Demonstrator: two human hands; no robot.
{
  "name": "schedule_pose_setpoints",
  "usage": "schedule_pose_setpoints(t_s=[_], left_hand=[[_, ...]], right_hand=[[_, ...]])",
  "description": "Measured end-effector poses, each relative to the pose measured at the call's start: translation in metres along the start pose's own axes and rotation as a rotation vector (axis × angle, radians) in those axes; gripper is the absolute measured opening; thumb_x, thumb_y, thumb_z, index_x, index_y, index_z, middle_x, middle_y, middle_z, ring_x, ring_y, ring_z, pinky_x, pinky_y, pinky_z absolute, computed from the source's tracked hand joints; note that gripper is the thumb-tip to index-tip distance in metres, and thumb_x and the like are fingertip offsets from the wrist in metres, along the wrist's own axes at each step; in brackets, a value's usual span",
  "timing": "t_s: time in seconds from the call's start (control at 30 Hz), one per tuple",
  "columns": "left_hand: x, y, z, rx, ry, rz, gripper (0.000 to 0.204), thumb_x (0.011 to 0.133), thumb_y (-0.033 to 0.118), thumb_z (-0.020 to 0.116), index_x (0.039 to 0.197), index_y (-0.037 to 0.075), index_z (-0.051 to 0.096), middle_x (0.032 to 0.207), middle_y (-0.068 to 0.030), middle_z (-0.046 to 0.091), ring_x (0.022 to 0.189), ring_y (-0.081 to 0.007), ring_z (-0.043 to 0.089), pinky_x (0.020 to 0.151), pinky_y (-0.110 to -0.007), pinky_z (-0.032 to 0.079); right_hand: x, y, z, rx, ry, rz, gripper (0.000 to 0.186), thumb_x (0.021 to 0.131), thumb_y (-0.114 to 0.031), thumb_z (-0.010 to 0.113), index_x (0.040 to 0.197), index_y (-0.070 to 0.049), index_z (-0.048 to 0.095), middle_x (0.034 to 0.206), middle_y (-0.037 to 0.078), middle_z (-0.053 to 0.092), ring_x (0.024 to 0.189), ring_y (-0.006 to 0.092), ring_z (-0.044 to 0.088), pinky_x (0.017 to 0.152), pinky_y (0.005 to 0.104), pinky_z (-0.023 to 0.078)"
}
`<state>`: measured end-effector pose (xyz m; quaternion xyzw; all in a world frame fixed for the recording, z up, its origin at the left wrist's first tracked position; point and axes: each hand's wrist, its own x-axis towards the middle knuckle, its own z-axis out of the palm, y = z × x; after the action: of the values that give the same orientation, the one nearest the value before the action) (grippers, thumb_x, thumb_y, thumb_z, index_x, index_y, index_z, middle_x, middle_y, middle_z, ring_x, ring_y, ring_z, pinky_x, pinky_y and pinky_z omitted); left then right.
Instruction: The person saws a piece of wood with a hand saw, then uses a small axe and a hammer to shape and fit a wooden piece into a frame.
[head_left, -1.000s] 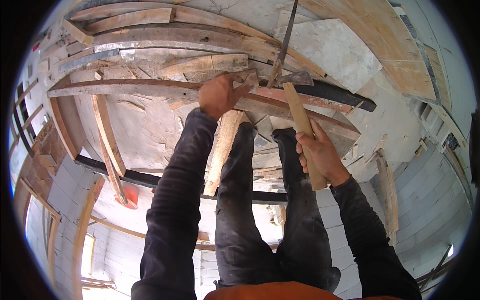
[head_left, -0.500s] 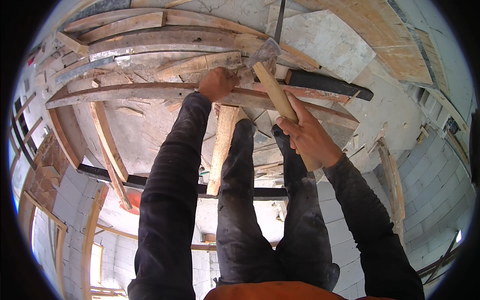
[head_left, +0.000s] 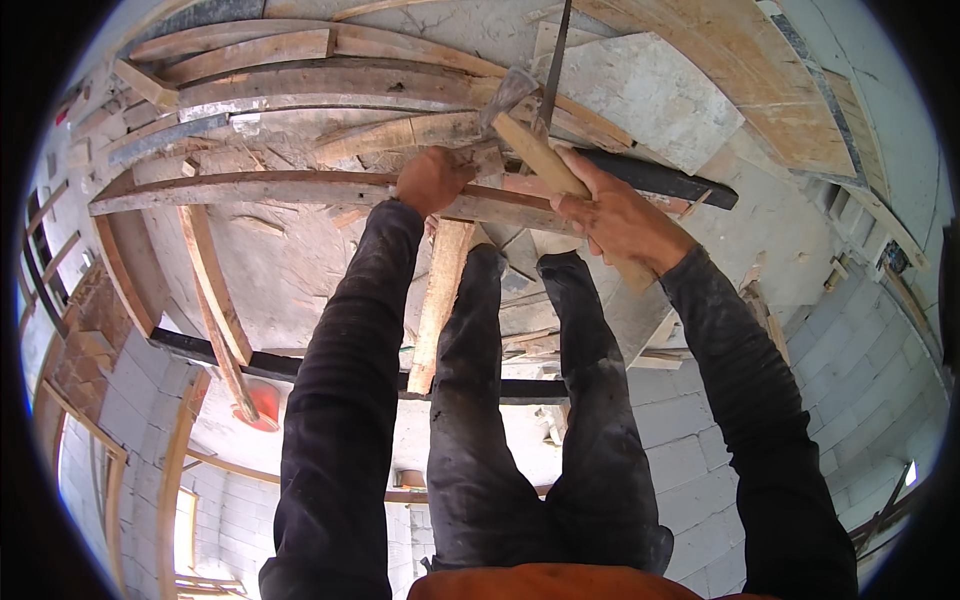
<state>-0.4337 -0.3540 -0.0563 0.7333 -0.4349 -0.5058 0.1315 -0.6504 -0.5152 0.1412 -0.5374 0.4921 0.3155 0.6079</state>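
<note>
My right hand (head_left: pixel 625 222) grips the wooden handle (head_left: pixel 545 155) of a hatchet, fingers wrapped round it. The grey metal hatchet head (head_left: pixel 513 95) points away from me, up and left of that hand. My left hand (head_left: pixel 432 180) is closed at the long timber beam (head_left: pixel 280 185) that runs across in front of me. A short wood piece (head_left: pixel 486 158) sticks out to the right of its fingers, which seem to hold it; the fingertips are partly hidden. Below the beam, a pale rough-sawn board (head_left: pixel 441 300) extends toward me beside my left leg.
Long planks (head_left: pixel 300 80) lie stacked on the far side. A black beam (head_left: pixel 655 178) lies at right, a saw-like dark strip (head_left: pixel 556 65) behind the hatchet. Formwork panels (head_left: pixel 720 70) stand far right. Wood scraps litter the floor; an orange-red bucket (head_left: pixel 262 405) stands lower left.
My right hand has moved farther from me with the hatchet, whose head has shifted slightly left and whose handle lies flatter. My left hand has stayed nearly in place.
</note>
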Motion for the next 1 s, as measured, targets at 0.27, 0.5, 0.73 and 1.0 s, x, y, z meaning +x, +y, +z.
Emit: schedule_pose_setpoints(t_s=[0.27, 0.5, 0.73, 1.0], left_hand=[[-0.126, 0.003, 0.005, -0.507, 0.289, -0.546, 0.041, 0.087, 0.036, 0.082, 0.103, -0.001, 0.078, 0.082, -0.0111, 0.073, 0.085, -0.0241, 0.072, 0.084, -0.038, 0.055], [-0.093, -0.042, 0.027, -0.771, -0.151, -0.292, 0.062, 0.085, 0.04, 0.087, 0.123, -0.006, 0.07, 0.118, -0.016, 0.073, 0.109, -0.0239, 0.067, 0.097, -0.038, 0.051], [-0.081, -0.039, 0.032, -0.925, -0.194, -0.187, 0.058, 0.088, 0.034, 0.085, 0.125, -0.006, 0.068, 0.122, -0.0162, 0.072, 0.109, -0.0232, 0.066, 0.096, -0.038, 0.051], [-0.081, -0.037, 0.032, -0.879, -0.216, -0.252, 0.05, 0.088, 0.035, 0.085, 0.117, -0.004, 0.074, 0.116, -0.0161, 0.074, 0.104, -0.0219, 0.068, 0.092, -0.038, 0.053]], right_hand=[[-0.024, -0.012, -0.006, 0.331, 0.091, 0.024, 0.08, 0.101, -0.028, 0.066, 0.168, -0.018, 0.023, 0.094, 0.008, 0.059, 0.056, 0.0118, 0.057, 0.047, 0.0297, 0.05], [-0.032, 0.008, 0.016, 0.332, 0.066, 0.031, 0.081, 0.101, -0.031, 0.067, 0.167, -0.013, 0.024, 0.094, 0.007, 0.058, 0.056, 0.0103, 0.055, 0.047, 0.0289, 0.049], [-0.023, 0.005, -0.008, 0.101, 0.054, -0.076, 0.081, 0.101, -0.036, 0.067, 0.164, -0.007, 0.026, 0.098, 0.014, 0.064, 0.054, 0.0131, 0.056, 0.048, 0.0324, 0.049], [-0.001, -0.011, -0.008, 0.152, 0.179, -0.135, 0.077, 0.102, -0.034, 0.062, 0.164, -0.006, 0.026, 0.094, 0.013, 0.064, 0.054, 0.0134, 0.058, 0.05, 0.0316, 0.05]])
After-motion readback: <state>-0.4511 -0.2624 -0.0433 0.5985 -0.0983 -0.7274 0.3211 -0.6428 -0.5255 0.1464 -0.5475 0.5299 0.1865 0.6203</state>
